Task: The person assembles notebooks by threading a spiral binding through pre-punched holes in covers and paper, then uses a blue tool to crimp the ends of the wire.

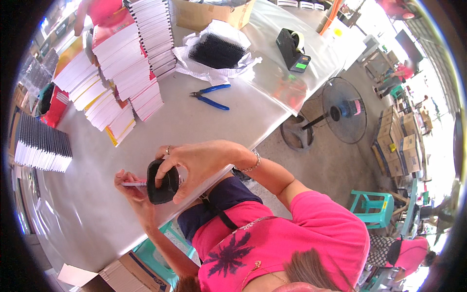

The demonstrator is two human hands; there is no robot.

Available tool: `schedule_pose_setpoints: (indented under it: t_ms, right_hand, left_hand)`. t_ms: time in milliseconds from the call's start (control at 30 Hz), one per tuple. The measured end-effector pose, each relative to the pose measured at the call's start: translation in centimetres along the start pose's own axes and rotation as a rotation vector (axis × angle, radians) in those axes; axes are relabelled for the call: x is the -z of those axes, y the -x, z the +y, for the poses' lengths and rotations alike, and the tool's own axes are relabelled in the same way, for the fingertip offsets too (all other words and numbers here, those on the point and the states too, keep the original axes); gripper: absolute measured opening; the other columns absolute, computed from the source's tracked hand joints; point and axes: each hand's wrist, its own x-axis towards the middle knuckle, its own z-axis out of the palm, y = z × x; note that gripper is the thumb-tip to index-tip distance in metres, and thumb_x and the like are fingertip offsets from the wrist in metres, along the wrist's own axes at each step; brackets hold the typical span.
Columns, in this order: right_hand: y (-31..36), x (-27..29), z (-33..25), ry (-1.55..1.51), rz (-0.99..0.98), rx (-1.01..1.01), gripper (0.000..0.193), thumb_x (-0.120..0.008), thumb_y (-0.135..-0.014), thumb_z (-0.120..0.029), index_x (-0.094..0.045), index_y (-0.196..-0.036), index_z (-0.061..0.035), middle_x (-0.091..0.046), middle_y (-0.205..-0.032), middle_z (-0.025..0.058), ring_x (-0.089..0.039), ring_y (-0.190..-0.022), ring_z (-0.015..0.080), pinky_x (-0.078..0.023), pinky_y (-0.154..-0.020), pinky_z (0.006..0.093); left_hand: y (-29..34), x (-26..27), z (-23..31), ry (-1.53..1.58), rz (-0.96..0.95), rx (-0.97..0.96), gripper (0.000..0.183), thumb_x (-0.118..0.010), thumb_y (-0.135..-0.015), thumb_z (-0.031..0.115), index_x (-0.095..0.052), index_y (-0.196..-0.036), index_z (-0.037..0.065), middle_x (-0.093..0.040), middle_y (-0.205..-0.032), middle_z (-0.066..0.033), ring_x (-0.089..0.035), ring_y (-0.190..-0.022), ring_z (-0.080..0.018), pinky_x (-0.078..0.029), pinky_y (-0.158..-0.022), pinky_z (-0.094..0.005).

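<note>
My left hand [134,192] is closed on a thin booklet [132,184], seen edge-on with pale pages and a bit of red, low over the table's near edge. Against the booklet's right end stands a hollow black oval piece [154,191], its dark opening facing up. My right hand [197,161] curls over this piece from the right, with a finger at its opening and the thumb by its lower side. Exactly what the black piece is, I cannot make out. Farther off lie blue-handled cutting pliers [212,96], jaws pointing left.
Tall stacks of booklets [119,63] fill the table's far left, and a black-bound stack [43,143] stands left. Black coils [216,51] lie on white wrapping, near a tape dispenser [293,50] and a carton [214,14]. A fan [343,111] and green stool [372,209] stand right.
</note>
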Motion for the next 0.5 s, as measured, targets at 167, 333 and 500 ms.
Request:
schedule_pose_setpoints:
  t_ms: [167, 333, 500]
  right_hand:
    - [-0.6, 1.5, 0.4, 0.096, 0.016, -0.294, 0.047, -0.082, -0.068, -0.033, -0.073, -0.109, -0.011, -0.061, -0.11, 0.0153, -0.059, -0.103, 0.03, -0.047, -0.09, 0.035]
    - [-0.7, 1.5, 1.3, 0.103, 0.169, -0.238, 0.048, -0.081, -0.067, -0.033, -0.073, -0.107, -0.007, -0.062, -0.113, 0.0166, -0.062, -0.1, 0.03, -0.048, -0.089, 0.036]
    - [-1.6, 0.5, 1.4, -0.225, -0.011, -0.081, 0.044, -0.079, -0.067, -0.032, -0.074, -0.104, -0.0088, -0.063, -0.109, 0.0152, -0.061, -0.098, 0.0278, -0.048, -0.085, 0.0357]
  left_hand:
    - [0.3, -0.3, 0.4, -0.073, -0.021, 0.02, 0.083, -0.081, -0.07, 0.009, -0.032, -0.137, 0.015, -0.034, -0.1, -0.0006, -0.038, -0.093, -0.0151, -0.032, -0.088, -0.0265]
    - [0.3, -0.1, 0.6, -0.067, -0.013, 0.022, 0.082, -0.08, -0.07, 0.008, -0.032, -0.137, 0.015, -0.034, -0.1, -0.0004, -0.038, -0.093, -0.0145, -0.033, -0.088, -0.0262]
    - [0.4, -0.7, 1.4, -0.032, 0.015, 0.081, 0.078, -0.08, -0.073, 0.013, -0.032, -0.134, 0.014, -0.033, -0.102, -0.0011, -0.036, -0.095, -0.0152, -0.031, -0.09, -0.0257]
